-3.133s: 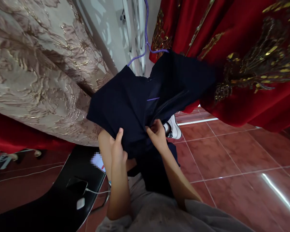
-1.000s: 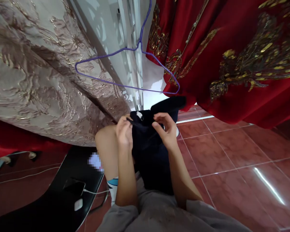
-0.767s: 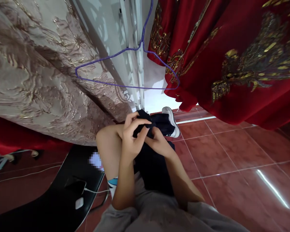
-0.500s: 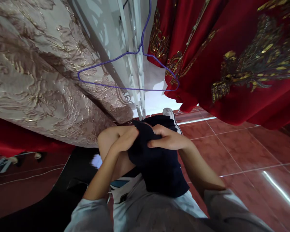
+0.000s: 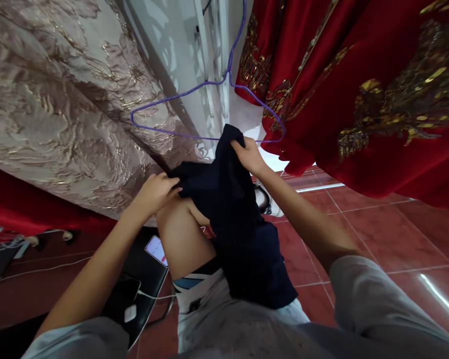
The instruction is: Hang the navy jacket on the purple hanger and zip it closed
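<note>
A dark navy garment lies over my lap and is stretched up between my hands. What kind of garment it is, I cannot tell. At its left end my left hand pinches the cloth above my bare knee. Further up, my right hand grips a raised edge just below the hanger's bottom bar. The purple wire hanger hangs in front of me with nothing on it. A fold of the garment covers part of the hanger's bottom bar.
Beaded red cloth hangs at the right, and pale embossed cloth at the left. Between them stands a white metal frame. On the black seat lie a lit phone, a dark phone with a cable, and a small white case.
My hands have moved apart: the left to the left, the right upward. The navy garment has gone from bunched on my lap to spread and lifted toward the hanger.
</note>
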A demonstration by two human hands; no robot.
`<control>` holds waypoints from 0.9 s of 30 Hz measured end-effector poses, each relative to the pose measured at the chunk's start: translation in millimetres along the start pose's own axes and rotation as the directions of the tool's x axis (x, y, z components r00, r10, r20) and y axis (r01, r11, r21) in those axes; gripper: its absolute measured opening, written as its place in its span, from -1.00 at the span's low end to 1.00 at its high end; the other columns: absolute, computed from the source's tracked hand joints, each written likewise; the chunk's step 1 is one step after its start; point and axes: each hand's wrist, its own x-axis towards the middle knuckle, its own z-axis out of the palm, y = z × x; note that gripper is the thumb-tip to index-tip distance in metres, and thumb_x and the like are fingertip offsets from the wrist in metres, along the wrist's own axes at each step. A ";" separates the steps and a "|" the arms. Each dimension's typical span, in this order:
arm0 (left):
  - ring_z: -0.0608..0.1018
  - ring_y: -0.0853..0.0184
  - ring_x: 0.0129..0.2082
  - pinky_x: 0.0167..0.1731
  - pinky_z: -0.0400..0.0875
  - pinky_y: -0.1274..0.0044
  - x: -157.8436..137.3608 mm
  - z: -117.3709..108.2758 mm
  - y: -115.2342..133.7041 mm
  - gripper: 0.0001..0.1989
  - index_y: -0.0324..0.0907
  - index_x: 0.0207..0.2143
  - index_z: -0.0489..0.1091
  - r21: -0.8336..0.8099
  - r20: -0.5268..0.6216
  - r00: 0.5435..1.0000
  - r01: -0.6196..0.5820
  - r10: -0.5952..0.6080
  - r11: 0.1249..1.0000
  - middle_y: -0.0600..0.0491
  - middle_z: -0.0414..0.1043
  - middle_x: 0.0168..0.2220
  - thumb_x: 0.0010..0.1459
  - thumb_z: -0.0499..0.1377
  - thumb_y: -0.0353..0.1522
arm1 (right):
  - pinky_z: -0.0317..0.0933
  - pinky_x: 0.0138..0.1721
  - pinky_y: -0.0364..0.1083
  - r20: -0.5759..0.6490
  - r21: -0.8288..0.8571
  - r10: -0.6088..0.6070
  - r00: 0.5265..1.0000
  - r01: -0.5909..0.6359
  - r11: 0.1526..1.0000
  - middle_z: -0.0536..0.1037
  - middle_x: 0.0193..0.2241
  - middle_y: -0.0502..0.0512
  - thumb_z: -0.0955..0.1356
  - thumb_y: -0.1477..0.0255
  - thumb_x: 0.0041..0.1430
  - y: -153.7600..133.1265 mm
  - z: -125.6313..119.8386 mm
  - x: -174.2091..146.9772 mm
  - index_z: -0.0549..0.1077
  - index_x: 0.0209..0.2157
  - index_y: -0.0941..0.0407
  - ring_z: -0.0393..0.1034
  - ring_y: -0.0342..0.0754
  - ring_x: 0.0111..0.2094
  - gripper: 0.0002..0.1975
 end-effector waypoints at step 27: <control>0.50 0.15 -0.01 0.22 0.26 0.29 94.5 -74.8 86.2 -0.87 -0.08 -0.23 0.50 -0.272 -0.449 0.893 -0.180 0.041 0.945 0.06 0.52 -0.17 0.21 0.39 -0.40 | 0.42 -0.18 -0.04 -0.376 -0.198 -0.234 0.897 0.169 0.966 0.61 -0.19 0.15 0.47 0.36 0.15 -54.9 -132.8 -61.0 0.61 -0.13 0.12 0.53 -0.03 -0.17 -0.75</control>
